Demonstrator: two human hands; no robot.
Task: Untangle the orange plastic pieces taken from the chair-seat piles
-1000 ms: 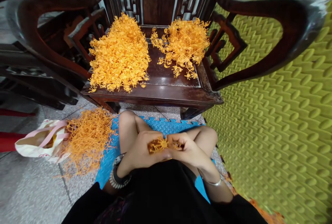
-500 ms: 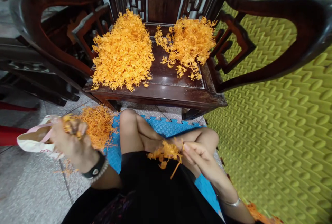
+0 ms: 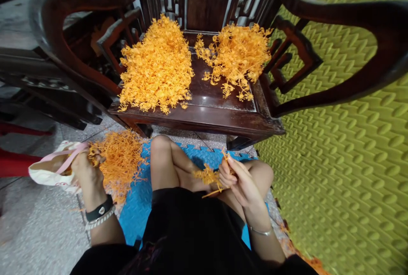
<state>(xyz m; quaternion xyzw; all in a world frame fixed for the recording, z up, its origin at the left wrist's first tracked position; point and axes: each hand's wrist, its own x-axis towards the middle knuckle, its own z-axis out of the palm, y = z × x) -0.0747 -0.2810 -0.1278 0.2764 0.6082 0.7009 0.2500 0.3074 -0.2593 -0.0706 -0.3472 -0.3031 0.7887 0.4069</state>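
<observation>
My left hand is closed around a small bunch of orange artificial flower pieces, right beside a white cloth bag with a pink handle. Over my crossed legs, my right hand pinches a cluster of orange artificial flower pieces, with thin stems poking out between the fingers. A loose heap of orange stringy pieces lies on the floor next to my left hand. On the wooden chair seat sit a large heap of curled orange flower pieces and a smaller heap.
The dark wooden chair's curved arms reach out on both sides. A blue foam mat lies under my legs, with a yellow textured mat to the right. Red legs of furniture and dark wooden furniture are at left.
My left hand has turned and straightened beside the bag, still holding its bunch. My right hand has risen slightly and turned upward with its cluster. The view has shifted a little left.
</observation>
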